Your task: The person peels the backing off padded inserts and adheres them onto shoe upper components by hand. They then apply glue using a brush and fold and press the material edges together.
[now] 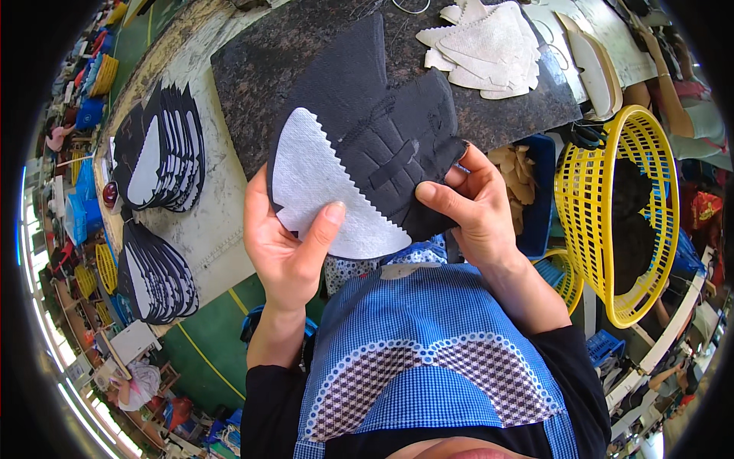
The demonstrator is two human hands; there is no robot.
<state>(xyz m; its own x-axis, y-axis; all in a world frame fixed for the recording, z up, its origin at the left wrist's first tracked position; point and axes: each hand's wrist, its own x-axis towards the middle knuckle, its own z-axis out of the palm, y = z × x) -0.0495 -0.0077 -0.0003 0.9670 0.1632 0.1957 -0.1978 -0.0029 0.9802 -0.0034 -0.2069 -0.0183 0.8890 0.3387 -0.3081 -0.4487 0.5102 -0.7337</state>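
Observation:
Between my two hands is a black shoe upper piece, its inner side with stitched strips facing up. A white zigzag-edged stiffener patch lies along its lower left part. My left hand grips the lower left edge, the thumb pressed flat on the white patch. At the lower right edge my right hand pinches the black material, thumb on top and fingers behind. A dark stone slab lies beneath the upper end of the piece. More white zigzag-edged patches are piled on the slab at the far right.
At the left, two fanned stacks of black pieces with white patches lie on the worktable. A yellow plastic basket stands at the right, near a blue bin of tan pieces. Dark-handled scissors rest by the slab's right corner.

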